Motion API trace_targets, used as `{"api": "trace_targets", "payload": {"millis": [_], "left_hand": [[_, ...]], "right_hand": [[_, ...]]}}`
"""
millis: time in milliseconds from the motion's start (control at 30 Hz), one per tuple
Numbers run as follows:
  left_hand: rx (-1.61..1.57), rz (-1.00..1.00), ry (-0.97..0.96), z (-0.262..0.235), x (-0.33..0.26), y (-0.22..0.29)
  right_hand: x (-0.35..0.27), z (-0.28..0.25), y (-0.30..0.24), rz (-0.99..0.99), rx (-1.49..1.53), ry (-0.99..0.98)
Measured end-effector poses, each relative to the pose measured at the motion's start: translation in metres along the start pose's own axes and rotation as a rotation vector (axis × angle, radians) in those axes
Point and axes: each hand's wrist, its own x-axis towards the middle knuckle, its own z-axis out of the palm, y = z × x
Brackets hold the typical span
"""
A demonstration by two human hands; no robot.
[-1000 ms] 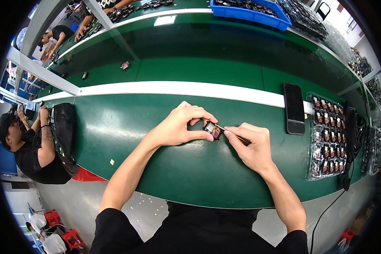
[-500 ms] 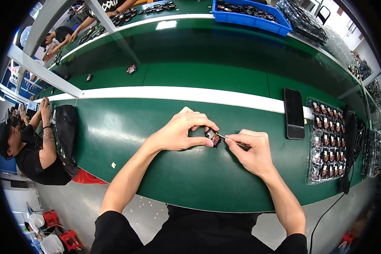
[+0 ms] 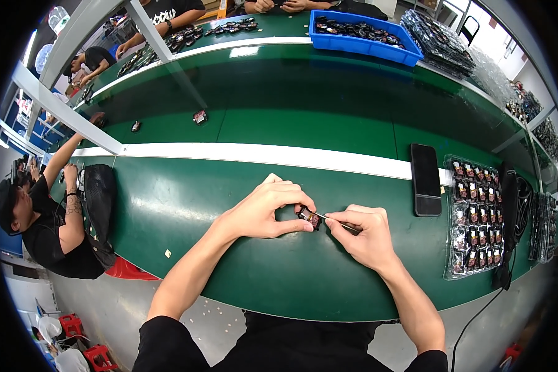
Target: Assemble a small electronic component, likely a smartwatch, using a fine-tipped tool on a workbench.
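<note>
Between the thumb and fingers of my left hand (image 3: pixel 268 211) is a small black electronic module (image 3: pixel 309 217) with a reddish, patterned face. It is tilted just above the green work surface. A slim metal tool (image 3: pixel 347 227), tweezers-like, is pinched in my right hand (image 3: pixel 364 234). Its tip is at the module's right edge; whether it touches, I cannot tell. My fingers hide part of the module and most of the tool.
To the right lie a black phone (image 3: pixel 426 180), a clear tray (image 3: pixel 475 217) of similar modules and a black cable (image 3: pixel 519 198). Beyond the white rail (image 3: pixel 260 156), two loose modules lie on a green strip. A blue bin (image 3: pixel 366 38) stands farther back. A co-worker (image 3: pixel 49 217) sits at left.
The view has tilted up slightly, so the far side shows more. The module's silver patch no longer shows. The co-worker at left has stretched an arm toward the green strip. Both my grips remain.
</note>
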Motion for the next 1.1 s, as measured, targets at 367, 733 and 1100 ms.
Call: {"api": "trace_targets", "payload": {"millis": [367,733,1100], "left_hand": [[0.008,-0.007,0.001,-0.002,0.001,0.001],[0.099,0.017,0.050,0.008,-0.003,-0.005],[-0.080,-0.095,-0.085,-0.003,-0.007,0.000]], "right_hand": [[-0.002,-0.001,-0.001,-0.023,-0.009,0.019],[-0.003,0.002,-0.009,0.000,0.023,0.103],[-0.007,0.015,-0.017,-0.052,-0.296,0.019]]}}
